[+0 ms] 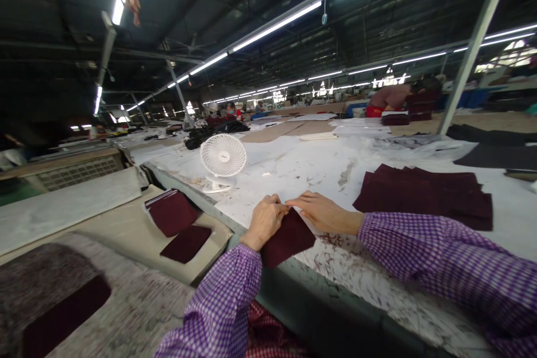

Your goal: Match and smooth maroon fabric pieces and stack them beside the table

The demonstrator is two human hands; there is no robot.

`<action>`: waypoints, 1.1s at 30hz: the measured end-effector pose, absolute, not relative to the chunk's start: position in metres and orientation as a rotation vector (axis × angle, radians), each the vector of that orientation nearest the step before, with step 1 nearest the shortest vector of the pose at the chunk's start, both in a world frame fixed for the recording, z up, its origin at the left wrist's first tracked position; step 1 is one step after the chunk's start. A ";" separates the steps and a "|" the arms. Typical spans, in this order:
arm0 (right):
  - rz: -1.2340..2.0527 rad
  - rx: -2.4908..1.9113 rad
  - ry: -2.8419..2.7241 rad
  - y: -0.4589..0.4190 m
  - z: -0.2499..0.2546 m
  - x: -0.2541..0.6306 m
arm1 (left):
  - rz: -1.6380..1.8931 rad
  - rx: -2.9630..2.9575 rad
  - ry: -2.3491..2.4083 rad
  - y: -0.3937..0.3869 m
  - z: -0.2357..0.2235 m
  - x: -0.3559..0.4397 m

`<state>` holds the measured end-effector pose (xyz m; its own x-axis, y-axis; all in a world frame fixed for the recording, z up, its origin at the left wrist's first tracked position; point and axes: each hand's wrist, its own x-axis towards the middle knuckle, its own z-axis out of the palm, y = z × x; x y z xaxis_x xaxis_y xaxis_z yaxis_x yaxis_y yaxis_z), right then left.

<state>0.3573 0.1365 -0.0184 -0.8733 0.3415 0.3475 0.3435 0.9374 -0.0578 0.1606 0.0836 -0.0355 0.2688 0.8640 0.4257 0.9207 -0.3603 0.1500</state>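
A dark maroon fabric piece lies at the near edge of the white work table, partly overhanging it. My left hand is closed at its far left corner, fingers bent and pinching the cloth. From the right, my right hand reaches over the same corner with fingers stretched out, its index fingertip close to my left fingers. Whether the right fingertips touch the cloth is hard to make out. To the right lies a spread stack of maroon fabric pieces.
A white fan stands beyond my hands. On a lower beige surface at left are a stack of maroon pieces and a single one. Another dark piece lies nearer. A metal post rises at right; a person bends over farther back.
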 end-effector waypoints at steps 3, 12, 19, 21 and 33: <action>-0.069 -0.654 -2.727 0.134 -0.016 0.358 | -0.683 -2.397 -1.708 0.084 -0.036 0.160; -0.069 -0.643 -2.777 0.127 -0.017 0.349 | -0.732 -2.416 -1.754 0.082 -0.033 0.162; -0.038 -0.653 -2.799 0.142 -0.020 0.346 | -0.990 -2.425 -1.916 0.069 -0.030 0.131; -0.037 -0.649 -2.826 0.143 -0.019 0.345 | -1.024 -2.450 -1.867 0.065 -0.031 0.123; -0.417 -0.685 -3.172 0.124 0.022 0.319 | -0.954 -2.459 -1.633 0.056 -0.041 0.110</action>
